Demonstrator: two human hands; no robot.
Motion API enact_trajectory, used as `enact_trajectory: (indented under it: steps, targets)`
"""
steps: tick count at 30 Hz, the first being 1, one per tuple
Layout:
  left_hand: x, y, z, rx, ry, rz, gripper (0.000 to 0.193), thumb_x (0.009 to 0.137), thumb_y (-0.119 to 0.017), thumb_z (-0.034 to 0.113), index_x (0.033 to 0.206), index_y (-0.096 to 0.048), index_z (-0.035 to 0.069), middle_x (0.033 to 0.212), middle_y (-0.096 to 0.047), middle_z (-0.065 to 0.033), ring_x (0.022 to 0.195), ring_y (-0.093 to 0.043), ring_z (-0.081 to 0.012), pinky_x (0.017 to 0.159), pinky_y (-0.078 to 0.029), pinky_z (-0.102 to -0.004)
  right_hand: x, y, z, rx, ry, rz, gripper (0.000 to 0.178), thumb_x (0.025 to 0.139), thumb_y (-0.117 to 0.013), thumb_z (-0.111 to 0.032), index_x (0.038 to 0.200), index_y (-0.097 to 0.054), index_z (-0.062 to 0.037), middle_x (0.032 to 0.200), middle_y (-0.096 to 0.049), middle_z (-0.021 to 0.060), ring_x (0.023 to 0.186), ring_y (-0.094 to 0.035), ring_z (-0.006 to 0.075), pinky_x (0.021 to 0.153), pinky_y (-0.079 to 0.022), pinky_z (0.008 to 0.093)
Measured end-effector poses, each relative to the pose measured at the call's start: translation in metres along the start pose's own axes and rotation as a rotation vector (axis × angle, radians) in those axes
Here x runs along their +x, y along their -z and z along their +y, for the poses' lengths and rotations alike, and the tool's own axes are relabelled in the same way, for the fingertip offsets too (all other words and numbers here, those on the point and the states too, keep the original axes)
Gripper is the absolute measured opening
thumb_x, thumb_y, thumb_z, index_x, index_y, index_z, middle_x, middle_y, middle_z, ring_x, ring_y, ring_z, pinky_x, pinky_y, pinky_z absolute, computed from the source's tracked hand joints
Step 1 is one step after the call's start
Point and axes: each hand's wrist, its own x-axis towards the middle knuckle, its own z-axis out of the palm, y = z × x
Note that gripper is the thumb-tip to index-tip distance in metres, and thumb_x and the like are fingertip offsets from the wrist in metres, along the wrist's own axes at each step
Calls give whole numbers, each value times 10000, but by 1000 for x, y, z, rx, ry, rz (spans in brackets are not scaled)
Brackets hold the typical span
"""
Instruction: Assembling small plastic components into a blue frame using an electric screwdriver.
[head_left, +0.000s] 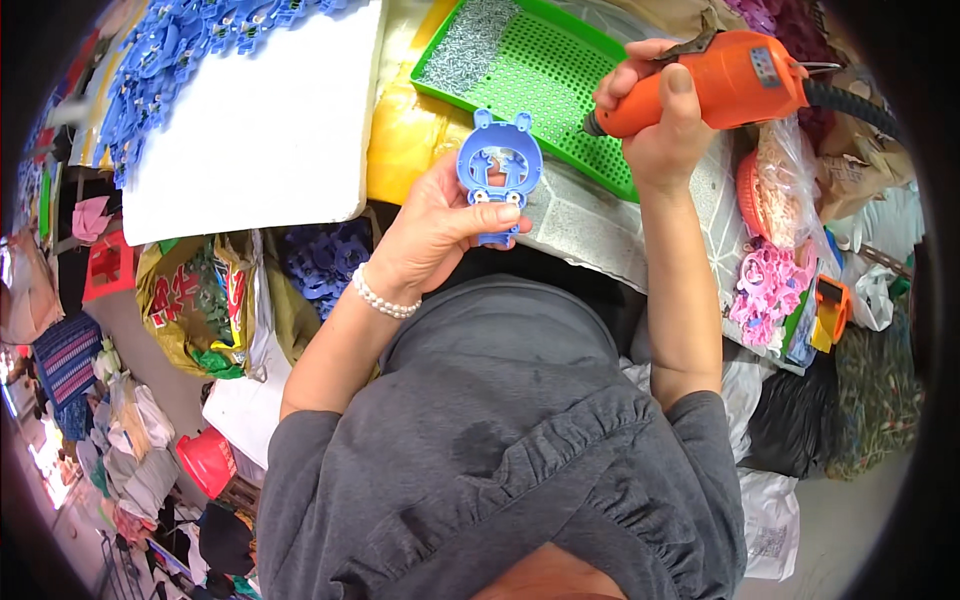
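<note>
A blue plastic bear-shaped shell (500,165) with two small ears is pinched in my left hand (440,215), its hollow side facing up and my thumb across its lower part. An orange electric screwdriver (725,85) fills my right hand (665,120), its dark tip pointing down and left. That tip hovers over a green perforated tray (560,75), apart from the blue shell. Small silver screws (470,45) lie heaped at the tray's far left end.
Many blue plastic parts (160,75) are piled by a white board (250,130) at the far left. Pink parts (770,290) and a red basket (750,195) sit at right. Below the board hangs a yellow bag (195,300). A black cord (850,105) trails from the screwdriver.
</note>
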Motion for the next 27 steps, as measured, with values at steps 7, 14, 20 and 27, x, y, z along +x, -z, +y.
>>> enact_trajectory:
  steps: [7, 14, 20, 27]
  targets:
    - [8, 2, -1, 7, -35, -32, 487, 738, -670, 13, 1153, -416, 13, 989, -592, -105, 814, -641, -199, 645, -522, -273, 2, 1, 4, -29, 24, 22, 438, 794, -576, -390, 926, -512, 23, 624, -524, 86, 525, -512, 203, 507, -448, 332]
    - [11, 2, 0, 18, -9, 2, 480, 744, -673, 37, 1154, -422, 39, 1003, -595, -85, 786, -649, -191, 629, -535, -269, 1, 4, 8, -28, 8, 23, 473, 788, -566, -430, 935, -505, 16, 640, -515, 82, 539, -513, 204, 534, -447, 335]
    - [12, 4, -1, 19, -7, 11, 479, 752, -659, 39, 1166, -419, 47, 1002, -594, -77, 782, -652, -194, 616, -537, -262, 0, 6, 9, -12, -4, 8, 467, 795, -560, -427, 939, -507, 15, 650, -515, 83, 550, -518, 207, 543, -447, 337]
    - [13, 3, -2, -2, -48, -6, 469, 743, -628, -10, 1161, -420, 32, 996, -592, -95, 783, -653, -212, 604, -535, -260, 1, 3, 8, -37, 17, 15, 441, 806, -558, -396, 936, -506, 22, 634, -515, 86, 526, -514, 205, 518, -448, 338]
